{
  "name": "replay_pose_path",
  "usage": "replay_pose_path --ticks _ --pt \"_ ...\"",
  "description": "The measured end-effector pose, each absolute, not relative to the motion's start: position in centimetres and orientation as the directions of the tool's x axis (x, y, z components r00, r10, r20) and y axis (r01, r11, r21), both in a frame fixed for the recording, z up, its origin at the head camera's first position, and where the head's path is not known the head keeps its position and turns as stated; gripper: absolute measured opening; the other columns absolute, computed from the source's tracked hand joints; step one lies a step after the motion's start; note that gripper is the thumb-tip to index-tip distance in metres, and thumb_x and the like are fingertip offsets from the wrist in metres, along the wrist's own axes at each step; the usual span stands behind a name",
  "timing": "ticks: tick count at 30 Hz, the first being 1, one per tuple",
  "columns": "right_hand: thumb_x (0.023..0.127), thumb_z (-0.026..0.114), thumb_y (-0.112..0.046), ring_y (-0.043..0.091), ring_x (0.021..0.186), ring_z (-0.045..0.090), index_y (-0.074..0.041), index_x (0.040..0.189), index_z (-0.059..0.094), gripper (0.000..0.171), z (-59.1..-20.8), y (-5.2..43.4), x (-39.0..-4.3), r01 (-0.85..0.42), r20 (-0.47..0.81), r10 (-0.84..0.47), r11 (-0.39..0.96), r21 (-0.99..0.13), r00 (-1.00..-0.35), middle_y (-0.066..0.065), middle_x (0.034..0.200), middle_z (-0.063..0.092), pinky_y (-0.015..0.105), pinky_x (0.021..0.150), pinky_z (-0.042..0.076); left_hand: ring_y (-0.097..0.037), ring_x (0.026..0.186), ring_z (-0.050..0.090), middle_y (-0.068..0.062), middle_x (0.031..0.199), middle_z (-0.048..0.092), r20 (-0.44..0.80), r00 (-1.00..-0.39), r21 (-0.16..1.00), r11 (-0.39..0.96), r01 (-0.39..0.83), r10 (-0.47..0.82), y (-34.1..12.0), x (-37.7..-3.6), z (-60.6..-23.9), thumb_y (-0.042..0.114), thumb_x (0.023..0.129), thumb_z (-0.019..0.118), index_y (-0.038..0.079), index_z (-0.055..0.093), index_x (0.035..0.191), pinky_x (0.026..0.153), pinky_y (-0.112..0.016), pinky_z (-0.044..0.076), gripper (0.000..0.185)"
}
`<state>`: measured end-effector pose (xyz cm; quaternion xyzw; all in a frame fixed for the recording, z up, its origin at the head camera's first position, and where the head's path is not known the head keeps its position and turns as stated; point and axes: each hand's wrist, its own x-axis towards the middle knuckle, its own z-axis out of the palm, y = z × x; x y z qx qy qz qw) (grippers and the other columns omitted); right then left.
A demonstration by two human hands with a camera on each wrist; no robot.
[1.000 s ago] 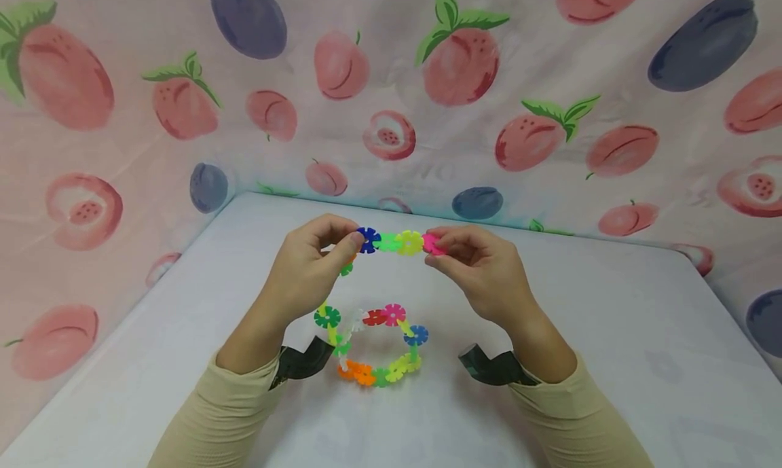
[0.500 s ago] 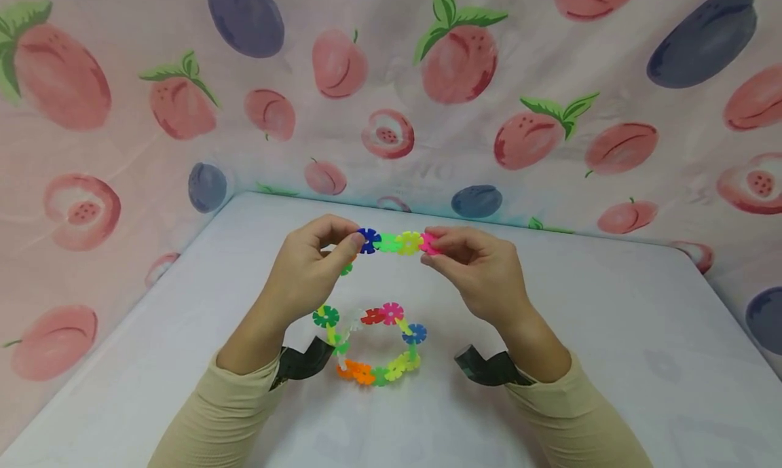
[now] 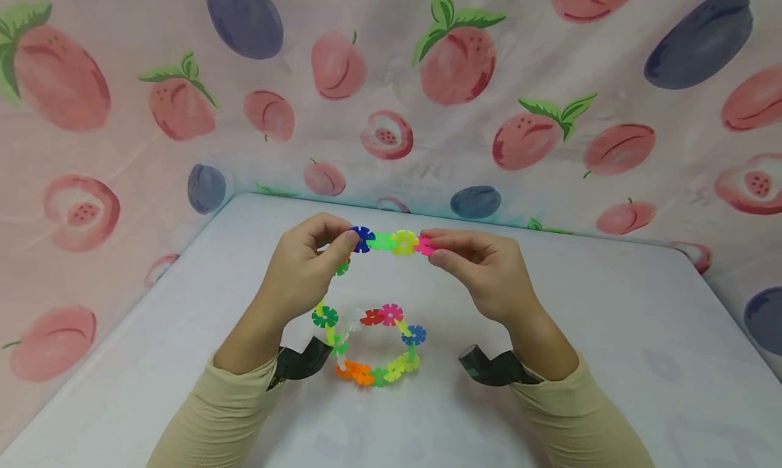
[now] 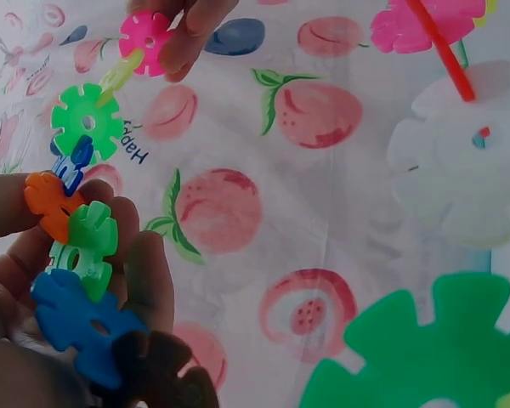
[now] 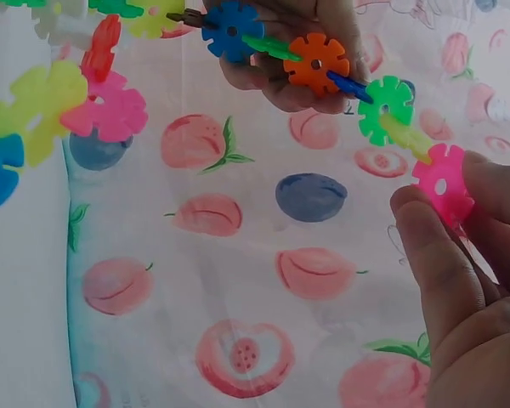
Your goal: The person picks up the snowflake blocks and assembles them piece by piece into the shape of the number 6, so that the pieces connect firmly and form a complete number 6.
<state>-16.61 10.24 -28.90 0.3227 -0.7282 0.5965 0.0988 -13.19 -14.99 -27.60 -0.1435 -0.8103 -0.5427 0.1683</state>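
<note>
A chain of interlocked plastic snowflake discs [image 3: 391, 242] hangs in the air above the table, held between both hands. My left hand [image 3: 305, 267] pinches its left end by the dark blue disc [image 3: 361, 238], with orange and green discs [image 4: 72, 223] bunched in its fingers. My right hand [image 3: 482, 271] pinches the pink disc [image 3: 425, 246] at the right end, also the pink disc [image 5: 442, 183] in the right wrist view. From the left hand the chain drops to a ring of coloured discs [image 3: 369, 346] lying on the table.
The table [image 3: 611, 332] is covered in pale lilac cloth. A fruit-printed curtain [image 3: 427, 94] closes off the back and both sides. Dark wrist straps [image 3: 305, 361] show at both cuffs.
Both hands and the raised stretch of chain have shifted very slightly left. Both grips are unchanged, and the ring on the table has stayed put.
</note>
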Motion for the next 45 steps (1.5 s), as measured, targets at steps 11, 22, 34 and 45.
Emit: replay_pose_path --ticks 11,22,34,45 --pt "0.087 0.069 0.012 0.015 0.099 0.07 0.011 0.104 0.072 0.017 -28.9 10.3 -16.5 -0.597 0.541 -0.357 0.064 -0.799 -0.762 0.02 0.111 0.071 0.028 0.082 0.056 -0.021 0.081 0.056 -0.006 0.088 0.064 0.444 -0.894 0.818 0.382 0.43 0.054 -15.0 -13.2 -27.8 0.009 0.1 0.061 0.001 0.068 0.101 0.066 -0.027 0.049 0.011" --pt "0.086 0.07 0.014 0.022 0.102 0.07 0.007 0.102 0.075 0.018 -29.2 10.2 -16.7 -0.619 0.559 -0.359 0.072 -0.782 -0.747 0.019 0.11 0.071 0.029 0.082 0.056 -0.02 0.08 0.058 -0.007 0.087 0.064 0.438 -0.898 0.817 0.398 0.418 0.042 -14.8 -13.2 -27.5 0.009 0.1 0.062 0.0 0.068 0.1 0.066 -0.026 0.049 0.011" --pt "0.084 0.07 0.015 0.015 0.102 0.07 0.011 0.101 0.073 0.017 -29.3 10.0 -16.9 -0.618 0.57 -0.341 0.041 -0.785 -0.747 0.022 0.11 0.071 0.03 0.083 0.056 -0.02 0.08 0.06 -0.006 0.089 0.065 0.441 -0.896 0.811 0.402 0.425 0.057 -14.5 -12.9 -27.3 0.008 0.099 0.062 -0.001 0.068 0.1 0.079 -0.028 0.056 0.01" --pt "0.091 0.07 0.004 0.016 0.095 0.071 0.009 0.106 0.072 0.016 -28.9 11.1 -17.8 -0.54 0.477 -0.352 0.104 -0.835 -0.805 0.018 0.108 0.072 0.029 0.084 0.056 -0.023 0.077 0.061 -0.008 0.088 0.063 0.375 -0.923 0.866 0.326 0.38 0.083 -13.6 -14.4 -28.4 0.012 0.101 0.061 0.0 0.067 0.103 0.072 -0.032 0.055 0.014"
